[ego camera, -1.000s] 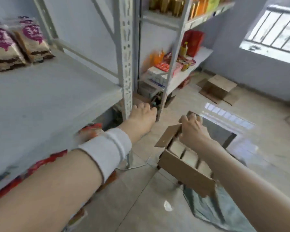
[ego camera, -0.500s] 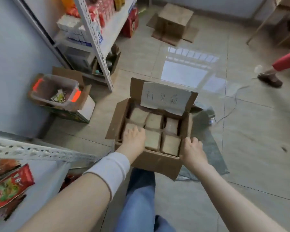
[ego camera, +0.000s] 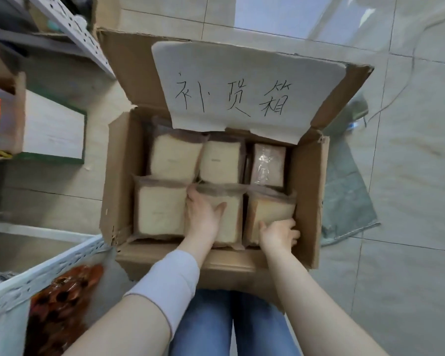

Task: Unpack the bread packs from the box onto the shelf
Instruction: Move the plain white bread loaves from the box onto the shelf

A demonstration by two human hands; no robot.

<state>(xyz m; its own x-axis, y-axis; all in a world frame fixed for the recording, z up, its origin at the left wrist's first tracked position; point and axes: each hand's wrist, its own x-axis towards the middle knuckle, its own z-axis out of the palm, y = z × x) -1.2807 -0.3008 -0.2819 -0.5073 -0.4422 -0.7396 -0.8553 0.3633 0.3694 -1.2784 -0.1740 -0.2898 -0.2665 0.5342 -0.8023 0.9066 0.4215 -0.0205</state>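
Observation:
An open cardboard box (ego camera: 118, 176) sits on the floor before my knees, its far flap bearing a handwritten paper label (ego camera: 242, 86). Several wrapped bread packs stand inside in two rows. My left hand (ego camera: 203, 217) grips the front middle bread pack (ego camera: 231, 217), fingers down in the gap beside the front left pack (ego camera: 159, 209), thumb across its top. My right hand (ego camera: 279, 235) holds the near end of the front right bread pack (ego camera: 270, 209), fingers curled round its edge. The shelf's perforated rail (ego camera: 44, 268) runs at lower left.
Red snack packets (ego camera: 62, 299) lie on the shelf at lower left. A second rack's upright (ego camera: 72, 24) crosses the top left, with a white-and-green carton (ego camera: 52, 129) beside it. A grey bag (ego camera: 344, 196) lies under the box's right side, and a thin cable (ego camera: 396, 98) trails over the tiles.
My view has dropped from the shelf to straight over the box. Both hands moved from the box's front edge into it and took hold of two front-row bread packs.

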